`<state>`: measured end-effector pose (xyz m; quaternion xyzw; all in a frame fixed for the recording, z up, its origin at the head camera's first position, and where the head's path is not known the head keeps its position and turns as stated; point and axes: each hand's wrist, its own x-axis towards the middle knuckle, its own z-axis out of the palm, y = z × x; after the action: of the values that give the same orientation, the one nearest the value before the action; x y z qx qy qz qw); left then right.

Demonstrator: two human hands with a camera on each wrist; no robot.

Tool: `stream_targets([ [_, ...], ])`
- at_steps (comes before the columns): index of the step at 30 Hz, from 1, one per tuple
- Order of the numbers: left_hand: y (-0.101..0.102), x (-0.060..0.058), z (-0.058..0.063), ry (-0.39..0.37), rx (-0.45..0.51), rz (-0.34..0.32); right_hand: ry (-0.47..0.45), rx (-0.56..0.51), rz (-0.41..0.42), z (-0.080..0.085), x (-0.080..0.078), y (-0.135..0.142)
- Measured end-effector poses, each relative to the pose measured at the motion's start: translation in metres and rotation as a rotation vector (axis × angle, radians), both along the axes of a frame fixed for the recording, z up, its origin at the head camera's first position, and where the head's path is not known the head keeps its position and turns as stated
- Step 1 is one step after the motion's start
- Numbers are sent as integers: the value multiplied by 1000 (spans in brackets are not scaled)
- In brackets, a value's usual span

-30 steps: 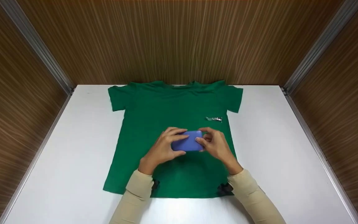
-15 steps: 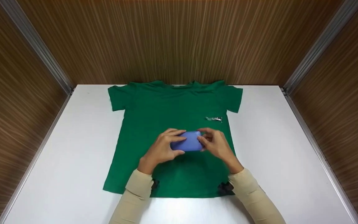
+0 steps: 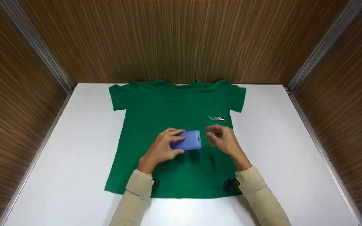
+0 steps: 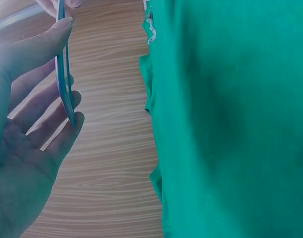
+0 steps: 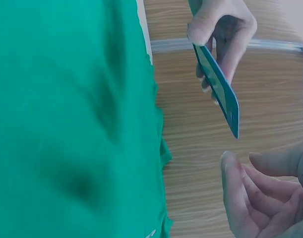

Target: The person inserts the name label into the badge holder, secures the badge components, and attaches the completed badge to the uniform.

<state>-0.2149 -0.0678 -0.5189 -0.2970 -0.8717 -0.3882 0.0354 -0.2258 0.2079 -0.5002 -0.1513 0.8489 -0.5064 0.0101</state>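
Note:
My left hand [image 3: 162,147] grips a flat blue-violet card holder [image 3: 192,140] by its left end, thumb on the lower edge and fingers over the upper edge. A small dark slot shows near the holder's right end. Seen edge-on in the right wrist view, the card holder [image 5: 218,82] is thin, with a paler face. To its right, my right hand [image 3: 226,141] hovers apart from it, fingers loosely bent. In the right wrist view that hand [image 5: 263,193] has thumb and fingertips apart with nothing between them. Both hands are above a green T-shirt [image 3: 168,110] spread flat.
A small shiny silver clip-like strip [image 3: 217,119] lies on the shirt's right chest, just beyond my right hand. The shirt covers the middle of a white table [image 3: 74,150]. Brown wood-grain panels [image 3: 181,40] stand at the back and both sides.
My right hand has let go of the card holder's right end and moved off to the right, uncovering the slot. The left hand and holder have shifted slightly left.

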Motion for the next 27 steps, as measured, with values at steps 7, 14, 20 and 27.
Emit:
stream_targets([
  [7,-2,-1,-1,-24,-5,-1,41,82,-89,-3,-12,14],
  [14,-4,-1,-2,-24,0,9,35,181,-159,-11,-39,34],
  [20,-4,-1,-1,-35,-1,3,-27,242,-178,-18,-58,44],
  [27,-5,-2,-3,-25,-10,2,-2,303,-164,-28,-83,47],
])
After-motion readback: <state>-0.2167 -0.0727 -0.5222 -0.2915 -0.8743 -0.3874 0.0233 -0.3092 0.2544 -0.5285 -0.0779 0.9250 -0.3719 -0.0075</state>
